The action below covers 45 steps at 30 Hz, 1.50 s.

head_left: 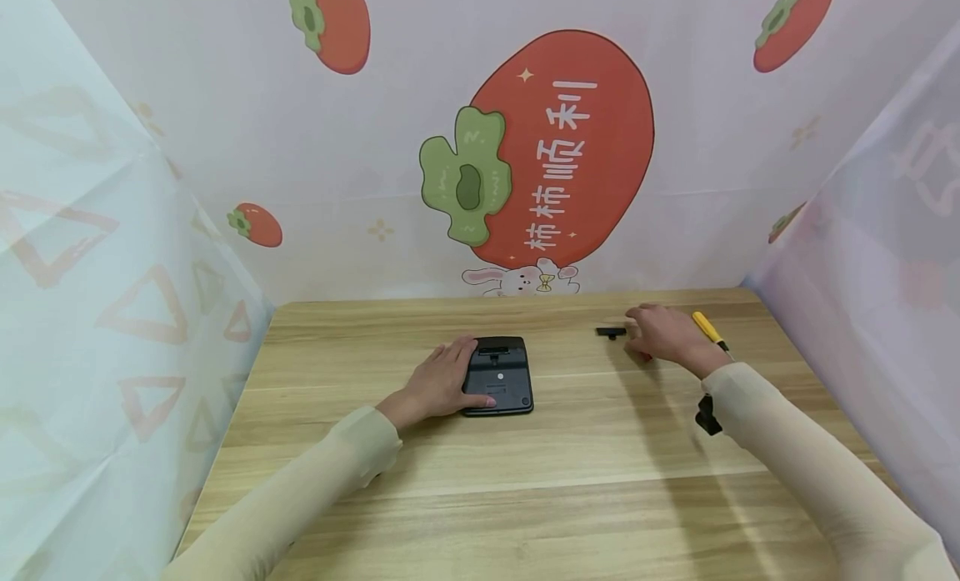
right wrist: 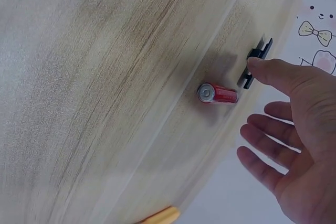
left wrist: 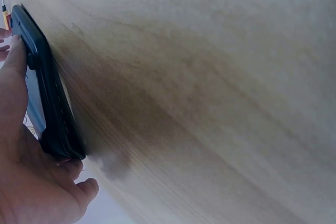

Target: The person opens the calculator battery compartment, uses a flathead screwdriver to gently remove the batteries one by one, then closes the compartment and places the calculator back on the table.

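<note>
A flat black electronic device [head_left: 512, 389], resembling a calculator, lies underside up on the table with its battery compartment showing. My left hand [head_left: 442, 377] holds it by the left side, the thumb across its near part and the fingers at its far left edge. My right hand [head_left: 663, 333] is over the table to the right, fingers loosely bent and apart. Near its thumb are a small black battery cover [right wrist: 257, 65] and a red battery [right wrist: 224, 94]. Whether the thumb touches the cover cannot be told. Nothing shows between the right fingers.
A screwdriver with a yellow handle [head_left: 705, 324] lies right of my right hand, partly hidden by the arm. The wooden table [head_left: 480, 498] ends at a patterned backdrop [head_left: 360, 164] behind, with similar sheets at both sides.
</note>
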Motion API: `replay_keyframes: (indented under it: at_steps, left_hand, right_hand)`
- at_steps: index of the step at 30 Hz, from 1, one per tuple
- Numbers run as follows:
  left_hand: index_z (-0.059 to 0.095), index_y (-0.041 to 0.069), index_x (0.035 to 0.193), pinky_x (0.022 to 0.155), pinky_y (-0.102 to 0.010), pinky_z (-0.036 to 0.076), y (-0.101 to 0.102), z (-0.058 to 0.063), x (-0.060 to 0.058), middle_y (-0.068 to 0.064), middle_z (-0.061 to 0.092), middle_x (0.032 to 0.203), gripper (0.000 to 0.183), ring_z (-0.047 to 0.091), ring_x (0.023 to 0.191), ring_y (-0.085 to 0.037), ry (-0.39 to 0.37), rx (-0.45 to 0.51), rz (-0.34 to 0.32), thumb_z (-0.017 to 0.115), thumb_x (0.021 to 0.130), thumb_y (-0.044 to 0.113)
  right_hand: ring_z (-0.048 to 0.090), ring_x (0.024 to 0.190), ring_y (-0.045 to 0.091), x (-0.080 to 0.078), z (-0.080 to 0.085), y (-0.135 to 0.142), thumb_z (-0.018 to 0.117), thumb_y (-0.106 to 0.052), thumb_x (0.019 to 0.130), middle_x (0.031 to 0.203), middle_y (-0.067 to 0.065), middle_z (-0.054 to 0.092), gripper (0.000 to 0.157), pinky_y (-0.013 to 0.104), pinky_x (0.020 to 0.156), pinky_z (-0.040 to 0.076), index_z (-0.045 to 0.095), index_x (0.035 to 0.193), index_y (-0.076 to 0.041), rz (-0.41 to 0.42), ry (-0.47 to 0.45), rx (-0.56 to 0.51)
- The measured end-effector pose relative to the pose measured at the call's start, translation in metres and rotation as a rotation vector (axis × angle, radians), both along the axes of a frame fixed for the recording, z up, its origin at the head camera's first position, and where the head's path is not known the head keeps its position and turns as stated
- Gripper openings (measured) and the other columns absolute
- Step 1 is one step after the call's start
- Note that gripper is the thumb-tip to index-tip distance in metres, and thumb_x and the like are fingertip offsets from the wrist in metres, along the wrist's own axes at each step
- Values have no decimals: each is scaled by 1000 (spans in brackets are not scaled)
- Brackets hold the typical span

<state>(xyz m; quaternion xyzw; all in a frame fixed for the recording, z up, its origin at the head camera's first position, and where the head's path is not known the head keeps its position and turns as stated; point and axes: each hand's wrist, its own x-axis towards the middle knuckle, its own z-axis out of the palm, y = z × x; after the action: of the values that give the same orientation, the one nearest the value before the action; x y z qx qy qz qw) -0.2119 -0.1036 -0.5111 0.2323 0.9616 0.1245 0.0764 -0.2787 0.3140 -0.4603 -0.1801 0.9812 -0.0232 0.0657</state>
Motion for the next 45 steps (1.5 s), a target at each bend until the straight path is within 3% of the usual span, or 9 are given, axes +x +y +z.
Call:
replay_keyframes:
  at_steps: [5,17,24,30,45]
  left_hand:
    - [30,2,165,130,-51,24,-1,-1,-1,-16,30,172,113,32,158,-29,1,3,-1,72,88,74]
    - [30,2,165,130,-52,25,-1,-1,0,-16,30,171,113,33,158,-30,10,-5,-8,71,88,74]
    - [30,2,165,130,-51,25,0,1,1,-16,30,172,113,32,158,-30,7,0,-5,71,88,74]
    - [30,2,165,130,-51,24,-1,0,1,-16,30,172,113,31,159,-29,7,2,-7,71,88,74]
    - [28,3,166,131,-50,23,-1,-4,0,-14,28,173,115,29,159,-28,7,4,-3,70,88,76]
  right_hand:
    - [66,120,45,-1,1,-4,81,-28,94,143,28,62,62,62,98,56,61,143,3,6,-27,2]
    - [63,127,43,-3,-1,-12,80,-24,96,145,23,62,53,60,102,55,66,142,-2,78,-45,-1]
    - [66,100,27,-7,-3,-15,83,-20,94,139,20,67,48,47,89,57,70,137,-2,130,-32,-25]
    - [68,120,39,-9,-5,-16,85,-20,92,132,19,71,45,56,98,58,73,131,-1,188,3,-24]
    - [69,116,41,-16,-11,-15,83,-16,94,125,20,73,40,56,96,58,74,129,1,243,16,-33]
